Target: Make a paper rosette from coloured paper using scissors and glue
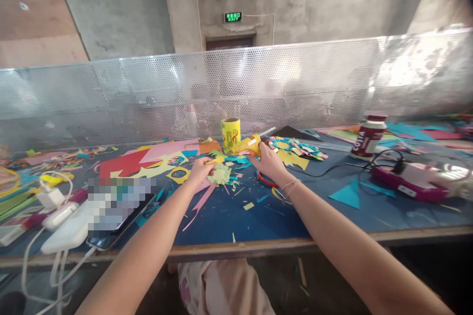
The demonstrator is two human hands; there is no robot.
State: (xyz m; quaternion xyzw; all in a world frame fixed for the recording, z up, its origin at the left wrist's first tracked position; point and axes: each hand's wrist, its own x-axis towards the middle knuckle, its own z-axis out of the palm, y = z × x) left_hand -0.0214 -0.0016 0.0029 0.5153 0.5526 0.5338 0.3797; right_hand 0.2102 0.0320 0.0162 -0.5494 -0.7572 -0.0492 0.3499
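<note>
My right hand (268, 161) is wrapped round a yellow glue gun (251, 144), whose nozzle points left. To its left, my left hand (200, 172) pinches a small yellow paper piece (218, 160). Just below that piece lies a pale green paper shape (220, 174) with a ragged edge, near or against my left fingers; whether they touch it I cannot tell. A yellow cardboard tube (231, 135) stands upright behind the glue gun. Blue and yellow paper rosettes (295, 146) lie right of my right hand.
On the blue table (236, 226) are a phone (121, 226), white power bank (68, 231) and cables at left. A dark red bottle (368, 137) and a magenta power strip (410, 182) stand at right. Red and pink paper (123, 161) and scraps are scattered about. A perforated metal screen (148, 98) runs behind.
</note>
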